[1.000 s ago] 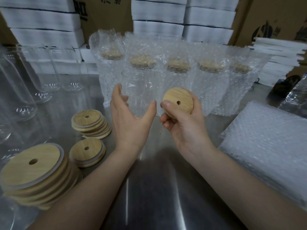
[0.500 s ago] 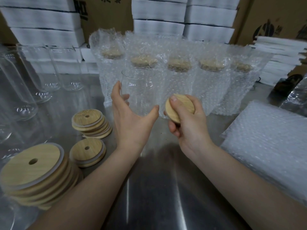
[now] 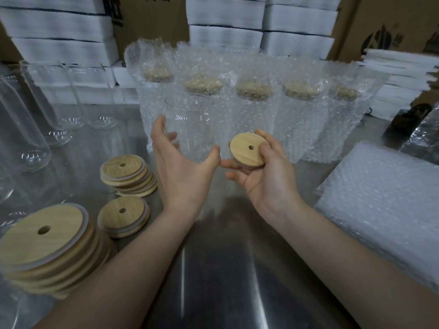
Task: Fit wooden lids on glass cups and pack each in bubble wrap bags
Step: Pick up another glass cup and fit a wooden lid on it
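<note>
A clear glass cup [image 3: 190, 119] stands upright at the centre, and my left hand [image 3: 183, 172] curls around its lower part, thumb on the right side and fingers behind the glass. Just to its right, my right hand [image 3: 266, 181] lies palm up and grips a round wooden lid [image 3: 247, 150] with a small hole, its top face tilted toward me. The lid is beside the cup, lower than its rim, and does not touch it. Behind them stands a row of lidded cups in bubble wrap bags [image 3: 251, 110].
Three stacks of wooden lids [image 3: 128, 174] [image 3: 123, 216] [image 3: 45, 243] sit on the steel table [image 3: 225, 269] at left. Several empty glasses [image 3: 47, 103] stand further left. A pile of flat bubble wrap bags [image 3: 380, 198] lies at right. White foam boxes [image 3: 225, 20] and cardboard line the back.
My right hand has rolled palm up and turned the lid from edge-on to face up. My left hand has stayed around the glass cup.
</note>
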### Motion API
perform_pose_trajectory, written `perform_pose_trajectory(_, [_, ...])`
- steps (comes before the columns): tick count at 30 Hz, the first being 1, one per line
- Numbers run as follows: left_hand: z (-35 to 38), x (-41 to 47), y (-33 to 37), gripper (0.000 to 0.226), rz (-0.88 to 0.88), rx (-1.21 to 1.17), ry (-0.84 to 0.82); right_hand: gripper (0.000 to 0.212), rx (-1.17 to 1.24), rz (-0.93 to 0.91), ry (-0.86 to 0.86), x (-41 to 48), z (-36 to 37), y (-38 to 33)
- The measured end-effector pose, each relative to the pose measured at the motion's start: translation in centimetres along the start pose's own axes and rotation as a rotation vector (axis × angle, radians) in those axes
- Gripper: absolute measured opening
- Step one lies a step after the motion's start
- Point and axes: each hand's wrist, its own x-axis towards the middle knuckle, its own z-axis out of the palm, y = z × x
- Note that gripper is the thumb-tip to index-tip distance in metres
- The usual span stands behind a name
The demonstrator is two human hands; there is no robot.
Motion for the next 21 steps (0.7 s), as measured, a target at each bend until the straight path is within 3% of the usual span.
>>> perform_pose_trajectory(10, [-0.37, 0.42, -0.02, 0.098, -0.011, 0.008, 0.054, 0.053, -0.035, -0.042, -0.079, 0.02, 0.57, 0.32])
perform_pose_trajectory(21, [-0.40, 0.40, 0.11, 0.098, -0.029, 0.013, 0.047, 0.053, -0.163, -0.122, 0.028, -0.20, 0.43, 0.01])
